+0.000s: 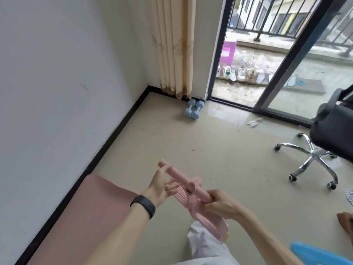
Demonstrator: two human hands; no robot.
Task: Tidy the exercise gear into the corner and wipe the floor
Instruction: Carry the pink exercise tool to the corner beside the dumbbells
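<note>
Well short of the two blue dumbbells (193,109), low in the view, both hands hold a pink exerciser (188,190) above the tiled floor (219,148); it has a long foam-covered bar, a round hub at the middle and a flat ribbed plate below. The right hand (222,204) has its grip closed around the near end of the bar, fingers wrapped over it; the left hand (162,185) has a loose, half-open grip, thumb and forefinger touching the far part of the bar while the other fingers spread free under it; a black band (143,205) sits on that wrist. The dumbbells lie side by side, touching, in the corner of the room, just below the hem of a cream curtain (174,46) and beside the dark frame of a sliding glass door (215,60); nearer than the dumbbells and along the left wall lies a pink mat (91,213), flat on the floor; to the right of the dumbbells and well apart from them stands an office chair (313,157) with a chrome wheeled base; between chair and dumbbells, near the door track, lies a scrap of white litter (255,122); beyond the door, shoes (242,73) stand in a row on the balcony.
</note>
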